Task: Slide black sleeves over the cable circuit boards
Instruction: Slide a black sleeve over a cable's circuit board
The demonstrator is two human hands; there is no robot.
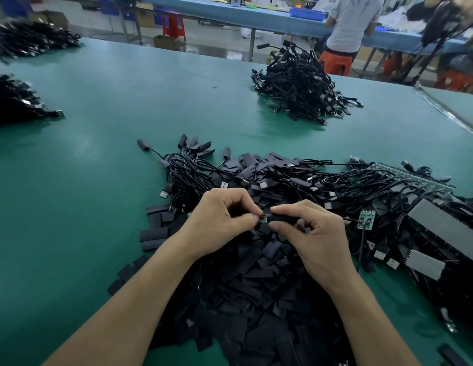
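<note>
We see 2 bare hands meeting over the green table (98, 154), above a heap of loose black sleeves (256, 299). The left hand (219, 220) has its fingers curled and pinches a small green circuit board (263, 219) between thumb and forefinger; only the board's tip shows. The right hand (312, 233) grips 1 black sleeve (284, 217) between thumb and forefinger. The sleeve's open end meets the board's tip and seems to cover part of the board, though the fingers hide the join.

Behind the hands lies a tangle of black cables (203, 170) with USB plugs. Just right of the right hand we find 1 bare green board (364, 219) lying uncovered on its cable. Further right sit grey panels (438, 223). A separate cable heap (298, 85) rests well apart at the table's far side, and another dark pile (16, 101) lies at the left edge. Beyond the table a person (354, 22) sits on an orange stool (335, 62).
</note>
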